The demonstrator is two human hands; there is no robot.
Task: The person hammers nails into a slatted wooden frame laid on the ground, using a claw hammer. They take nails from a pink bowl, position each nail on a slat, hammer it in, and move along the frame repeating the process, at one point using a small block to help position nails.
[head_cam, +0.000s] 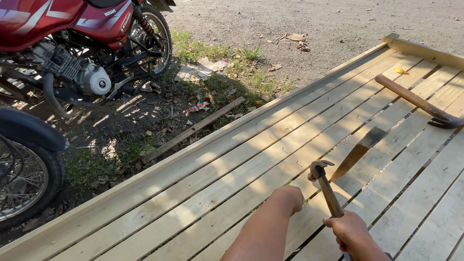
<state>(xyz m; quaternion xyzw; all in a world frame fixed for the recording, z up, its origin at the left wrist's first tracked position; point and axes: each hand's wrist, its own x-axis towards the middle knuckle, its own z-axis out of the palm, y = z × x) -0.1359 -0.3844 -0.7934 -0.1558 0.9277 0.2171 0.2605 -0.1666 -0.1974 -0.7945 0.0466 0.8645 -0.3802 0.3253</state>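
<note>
R hand: right hand point(353, 233) at the near edge of the frame, fingers wrapped tight on the handle of a dark rusty steel claw hammer point(325, 186); hammer head up, just beside the L fist.
L hand: left hand point(288, 197) closed in a fist, knuckles down on the pale slatted wooden platform point(203, 179); whether it pinches anything, can't tell.
Hammer spot: over a gap btwn slats, mid-platform, toward the near edge.
Blade: flat dark metal blade point(358, 151) lies on the slats just beyond the hammer head.
2nd tool: long brown rusty claw bar point(415, 100) lies on the slats nr the platform's far right corner, well apart from both hands.
Off platform: red motorcycle point(72, 53) parked on dirt + grass past the left edge; loose thin wood strip point(193, 129) on the ground beside that edge.
</note>
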